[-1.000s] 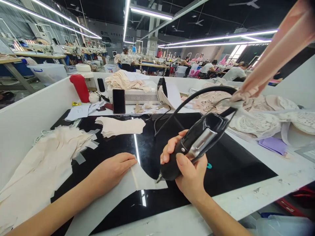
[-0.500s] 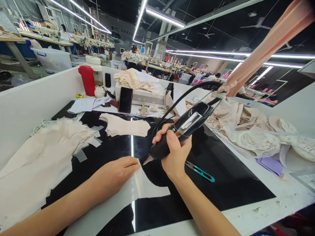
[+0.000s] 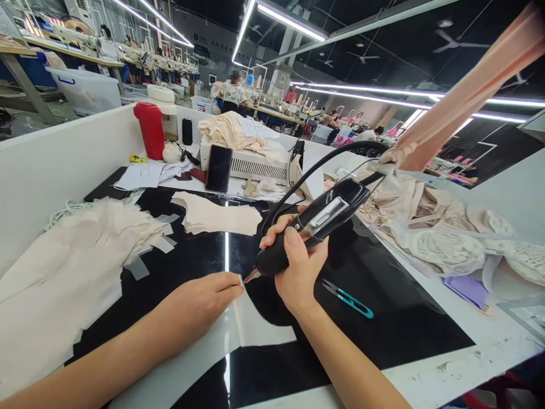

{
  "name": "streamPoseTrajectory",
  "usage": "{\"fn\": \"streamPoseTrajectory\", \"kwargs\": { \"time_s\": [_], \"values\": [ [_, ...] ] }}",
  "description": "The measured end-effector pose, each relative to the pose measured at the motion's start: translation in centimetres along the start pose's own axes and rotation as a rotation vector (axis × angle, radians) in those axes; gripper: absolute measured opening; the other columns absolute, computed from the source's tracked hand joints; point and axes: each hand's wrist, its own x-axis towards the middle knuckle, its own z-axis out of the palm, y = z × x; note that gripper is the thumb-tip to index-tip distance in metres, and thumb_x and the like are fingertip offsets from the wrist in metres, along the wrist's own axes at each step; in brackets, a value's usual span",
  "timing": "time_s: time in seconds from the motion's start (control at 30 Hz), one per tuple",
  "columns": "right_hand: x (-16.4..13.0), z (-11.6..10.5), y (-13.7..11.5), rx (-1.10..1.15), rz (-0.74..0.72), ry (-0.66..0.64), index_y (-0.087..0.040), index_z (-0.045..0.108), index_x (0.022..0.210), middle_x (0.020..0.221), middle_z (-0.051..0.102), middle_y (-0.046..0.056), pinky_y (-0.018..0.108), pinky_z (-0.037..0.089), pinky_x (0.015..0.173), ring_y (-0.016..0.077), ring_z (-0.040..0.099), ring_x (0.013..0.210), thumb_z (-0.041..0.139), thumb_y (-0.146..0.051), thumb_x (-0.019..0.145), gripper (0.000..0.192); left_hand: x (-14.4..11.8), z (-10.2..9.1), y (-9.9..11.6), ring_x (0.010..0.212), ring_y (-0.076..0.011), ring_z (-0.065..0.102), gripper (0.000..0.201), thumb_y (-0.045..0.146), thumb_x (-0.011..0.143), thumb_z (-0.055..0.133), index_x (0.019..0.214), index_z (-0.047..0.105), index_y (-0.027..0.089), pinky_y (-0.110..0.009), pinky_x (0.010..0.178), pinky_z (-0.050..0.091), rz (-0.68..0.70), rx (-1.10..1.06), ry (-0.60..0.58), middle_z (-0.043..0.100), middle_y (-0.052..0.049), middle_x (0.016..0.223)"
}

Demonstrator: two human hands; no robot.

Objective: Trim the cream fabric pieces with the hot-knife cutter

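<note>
My right hand (image 3: 302,272) grips a black corded hot knife (image 3: 313,227), its thumb on top of the body. The tool's narrow tip points down and left, touching or very close to the edge of a thin white fabric piece (image 3: 266,329). At that edge my left hand (image 3: 204,301) pinches the fabric between thumb and fingers, lifting the corner slightly. The rest of the piece lies on a glossy black sheet (image 3: 404,318), partly hidden under my left forearm. Right of my right hand lie teal thread snips (image 3: 349,298).
Cream fabric pieces are heaped (image 3: 72,267) at left; a small cream stack (image 3: 219,215) lies ahead. A phone (image 3: 218,168) leans on a white vented box (image 3: 255,169). Lace garments (image 3: 443,227) lie at right. A pink cloth strip (image 3: 472,96) runs up from the hot knife's rear.
The hot knife has shifted slightly left and its tip has come to the fabric edge by my left fingertips. My left hand keeps its pinch, the corner a little raised.
</note>
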Motion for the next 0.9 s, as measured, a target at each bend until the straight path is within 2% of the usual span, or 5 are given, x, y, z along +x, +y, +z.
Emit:
{"fn": "streamPoseTrajectory", "kwargs": {
  "time_s": [0.13, 0.33, 0.5, 0.67, 0.9],
  "values": [
    [-0.2, 0.1, 0.1, 0.003, -0.014, -0.014, -0.028, 0.054, 0.114, 0.086, 0.064, -0.006, 0.029, 0.055, 0.061, 0.0097, 0.062, 0.060, 0.075, -0.031, 0.089, 0.033, 0.0, -0.3, 0.1, 0.121, -0.0165, 0.064, 0.044, -0.003, 0.096, 0.042, 0.129, 0.058, 0.021, -0.027, 0.106, 0.056, -0.006, 0.035, 0.001, 0.065, -0.004, 0.130],
    [-0.3, 0.0, 0.1, -0.013, -0.017, -0.024, -0.029, 0.053, 0.112, 0.088, 0.064, -0.006, 0.029, 0.054, 0.060, 0.0093, 0.063, 0.061, 0.070, -0.028, 0.092, 0.026, 0.1, -0.4, 0.1, 0.122, -0.0170, 0.065, 0.041, -0.002, 0.097, 0.041, 0.128, 0.057, 0.020, -0.029, 0.106, 0.056, 0.011, 0.040, -0.004, 0.065, -0.006, 0.130],
    [-0.5, -0.4, -0.7, 0.002, -0.030, 0.006, -0.028, 0.054, 0.115, 0.085, 0.064, -0.006, 0.028, 0.054, 0.059, 0.0099, 0.062, 0.060, 0.074, -0.031, 0.090, 0.032, -0.2, 0.1, -0.4, 0.126, -0.0182, 0.063, 0.049, -0.005, 0.095, 0.035, 0.130, 0.057, 0.021, -0.033, 0.109, 0.055, 0.007, 0.000, -0.033, 0.063, -0.006, 0.133],
    [-0.9, -0.6, -1.0, 0.000, -0.019, -0.005, -0.029, 0.054, 0.115, 0.085, 0.064, -0.006, 0.028, 0.053, 0.058, 0.0099, 0.062, 0.059, 0.075, -0.033, 0.089, 0.034, -0.4, 0.2, -0.7, 0.121, -0.0200, 0.066, 0.047, -0.002, 0.096, 0.036, 0.129, 0.058, 0.023, -0.032, 0.100, 0.059, 0.004, -0.017, -0.026, 0.063, -0.007, 0.134],
    [-1.2, -0.3, -0.7, -0.009, -0.009, 0.004, -0.028, 0.053, 0.113, 0.086, 0.063, -0.006, 0.028, 0.053, 0.058, 0.0095, 0.062, 0.059, 0.073, -0.031, 0.090, 0.031, -0.2, -0.4, -0.2, 0.118, -0.0199, 0.068, 0.045, -0.001, 0.098, 0.037, 0.130, 0.060, 0.022, -0.032, 0.099, 0.059, -0.014, -0.010, -0.020, 0.064, -0.006, 0.133]
  ]
}}
